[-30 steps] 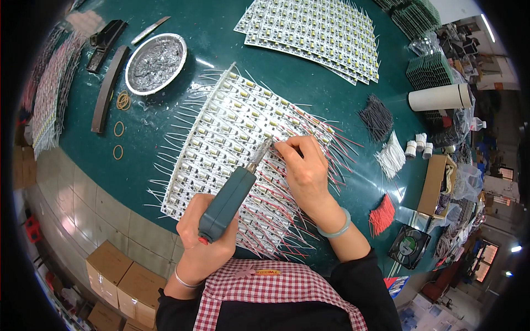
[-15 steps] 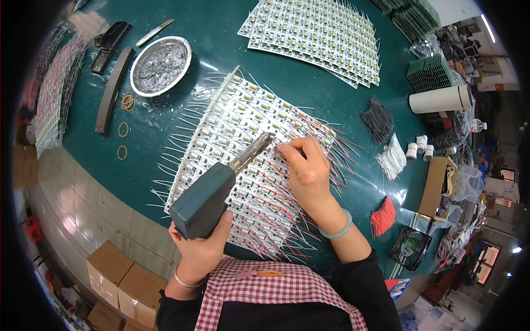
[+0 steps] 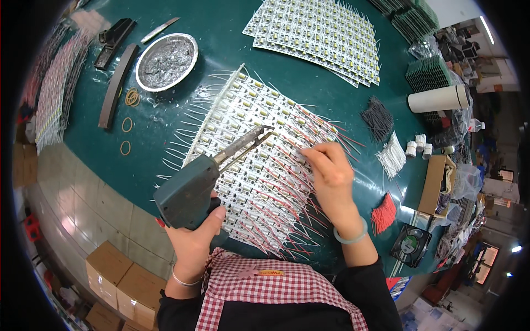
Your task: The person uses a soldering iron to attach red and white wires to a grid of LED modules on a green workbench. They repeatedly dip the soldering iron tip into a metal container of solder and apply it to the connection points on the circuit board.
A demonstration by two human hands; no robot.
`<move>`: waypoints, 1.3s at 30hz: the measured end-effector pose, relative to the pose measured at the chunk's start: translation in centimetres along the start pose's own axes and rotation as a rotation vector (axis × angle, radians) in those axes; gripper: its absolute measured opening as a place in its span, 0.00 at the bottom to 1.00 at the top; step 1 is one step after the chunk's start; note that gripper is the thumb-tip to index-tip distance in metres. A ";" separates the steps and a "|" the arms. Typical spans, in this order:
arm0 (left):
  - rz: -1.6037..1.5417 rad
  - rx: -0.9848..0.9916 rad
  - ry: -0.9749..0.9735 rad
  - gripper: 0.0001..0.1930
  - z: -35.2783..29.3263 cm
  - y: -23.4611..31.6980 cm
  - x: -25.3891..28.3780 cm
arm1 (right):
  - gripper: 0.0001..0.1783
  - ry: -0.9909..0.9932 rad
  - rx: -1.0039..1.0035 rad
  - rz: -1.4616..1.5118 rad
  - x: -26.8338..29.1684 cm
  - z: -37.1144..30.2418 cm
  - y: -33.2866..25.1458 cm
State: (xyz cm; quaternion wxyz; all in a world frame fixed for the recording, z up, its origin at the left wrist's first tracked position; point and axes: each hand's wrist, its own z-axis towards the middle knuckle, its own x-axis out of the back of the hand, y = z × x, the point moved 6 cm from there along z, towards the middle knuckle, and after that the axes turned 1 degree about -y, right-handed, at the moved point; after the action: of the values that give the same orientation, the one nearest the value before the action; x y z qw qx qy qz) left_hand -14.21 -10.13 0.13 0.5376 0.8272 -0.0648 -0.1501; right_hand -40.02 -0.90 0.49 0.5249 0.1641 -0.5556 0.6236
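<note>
the white circuit-board panel [image 3: 256, 185], fringed with red and white wires [image 3: 295, 207], lies on the green table [image 3: 160, 121]; the left hand [image 3: 193, 240] clasps a soldering gun [image 3: 187, 190], the right hand [image 3: 333, 179] pinches fingertips [image 3: 309, 154] together, contents unclear.

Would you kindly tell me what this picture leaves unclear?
In the head view:
Soldering gun: handle partly hidden by the left hand.
Right hand: anything between its fingers is too small to tell.
Stacked circuit boards: far end cut off by the top edge.
</note>
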 end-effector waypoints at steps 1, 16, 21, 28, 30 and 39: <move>-0.019 0.012 -0.008 0.25 0.2 0.1 0.0 | 0.16 0.015 0.025 -0.033 1.1 -0.2 0.0; 0.400 -0.264 0.010 0.14 -1.7 0.4 0.8 | 0.16 0.055 0.112 0.064 -3.8 -0.4 -1.9; 0.617 -0.419 -0.114 0.11 -1.5 1.0 -0.5 | 0.16 0.060 0.127 0.072 -3.8 -0.2 -2.3; 0.567 -0.415 -0.140 0.10 -1.1 0.9 -1.2 | 0.16 0.061 0.135 0.073 -3.7 -0.2 -2.1; 0.593 -0.389 -0.141 0.10 -1.2 0.8 -1.3 | 0.17 0.060 0.138 0.069 -3.6 -0.1 -2.2; 0.653 -0.421 -0.146 0.09 -1.5 0.1 -1.9 | 0.19 0.046 0.135 0.060 -3.7 -0.2 -2.1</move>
State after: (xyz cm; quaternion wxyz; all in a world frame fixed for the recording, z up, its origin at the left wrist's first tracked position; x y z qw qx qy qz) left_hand -15.50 -8.33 1.17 0.7089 0.6220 -0.3303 -0.0396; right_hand -36.73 -2.85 -1.41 0.5066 0.1679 -0.5046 0.6787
